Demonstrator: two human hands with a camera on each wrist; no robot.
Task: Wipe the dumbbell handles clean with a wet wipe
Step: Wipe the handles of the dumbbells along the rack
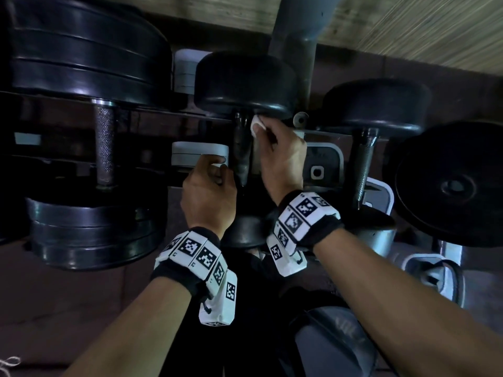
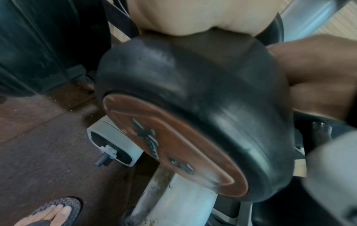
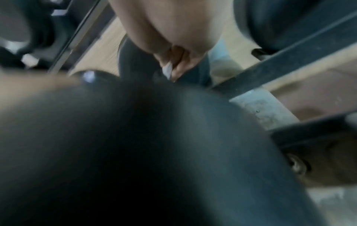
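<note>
Dumbbell handle (image 1: pixel 242 148) runs 12-to-6 between my hands. My right hand (image 1: pixel 283 159) pinches the wipe (image 1: pixel 257 127) at its 12 o'clock end, nearer. My left hand (image 1: pixel 208 194) curls at its 6 o'clock end; grip unclear.

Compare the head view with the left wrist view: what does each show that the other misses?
Only the head view shows the right hand pinching the white wet wipe against the far end of the middle dumbbell's handle, with the left hand at its near end. Only the left wrist view shows the brown end cap and a sandalled foot. Both show that dumbbell's near head.
</note>
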